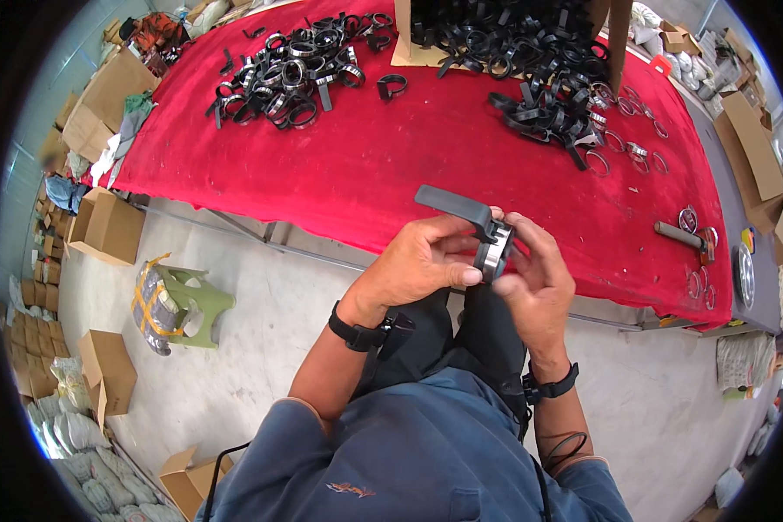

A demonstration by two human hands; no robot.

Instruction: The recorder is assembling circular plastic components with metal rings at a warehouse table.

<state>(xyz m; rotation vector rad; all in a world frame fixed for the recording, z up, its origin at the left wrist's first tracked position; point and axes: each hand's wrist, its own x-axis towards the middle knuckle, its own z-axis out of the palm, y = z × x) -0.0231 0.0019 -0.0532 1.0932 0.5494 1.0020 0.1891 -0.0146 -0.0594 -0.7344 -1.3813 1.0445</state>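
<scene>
Head view: both hands raised together over the lap, just in front of the near edge of the red-covered table (391, 165). Left hand (422, 261) closed around a black clamp with a steel ring (493, 248), thumb pressed against the ring's lower rim, fingers curled over the top. Right hand (539, 278) closed on the same piece from the other side, fingertips touching the ring's edge. Flat black handle of the clamp (452, 204) sticking out up and to the left, above the left knuckles. Further back on the cloth, a heap of finished black-and-steel rings (291, 74) at the left, a larger tangle of black clamp parts (531, 61) at the right, loose thin steel rings (626, 143) beside that tangle. Green plastic stool (183, 304) on the concrete floor, well to the left.
</scene>
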